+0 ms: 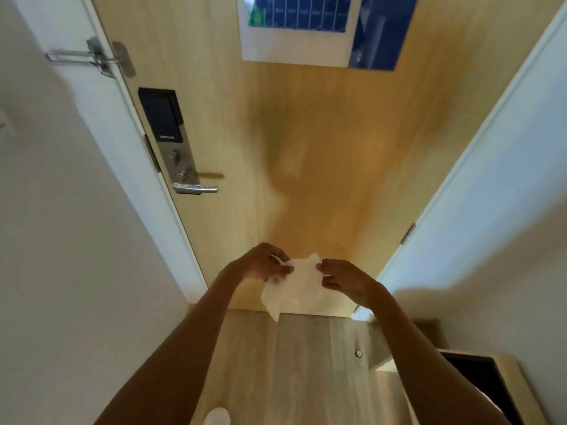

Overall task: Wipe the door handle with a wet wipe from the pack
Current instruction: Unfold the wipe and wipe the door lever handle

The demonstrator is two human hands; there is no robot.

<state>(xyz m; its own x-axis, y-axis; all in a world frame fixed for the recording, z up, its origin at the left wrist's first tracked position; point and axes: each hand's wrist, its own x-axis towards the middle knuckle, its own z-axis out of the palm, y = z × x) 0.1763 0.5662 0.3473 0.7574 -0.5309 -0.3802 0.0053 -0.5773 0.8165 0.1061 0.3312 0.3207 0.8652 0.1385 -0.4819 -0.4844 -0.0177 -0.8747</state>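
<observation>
A white wet wipe (296,285) hangs spread between my two hands, low in front of the wooden door (322,148). My left hand (260,265) pinches its left edge and my right hand (343,279) pinches its right edge. The silver lever door handle (196,188) sits on the door's left side, below the electronic lock plate (167,133), well above and left of my hands. No wipe pack is in view.
A metal swing latch (92,58) bridges the white door frame at upper left. A blue and white notice (306,26) is on the door's top. White walls close in on both sides. A round door stop (359,353) sits on the wood floor; a dark-topped unit (478,381) stands at lower right.
</observation>
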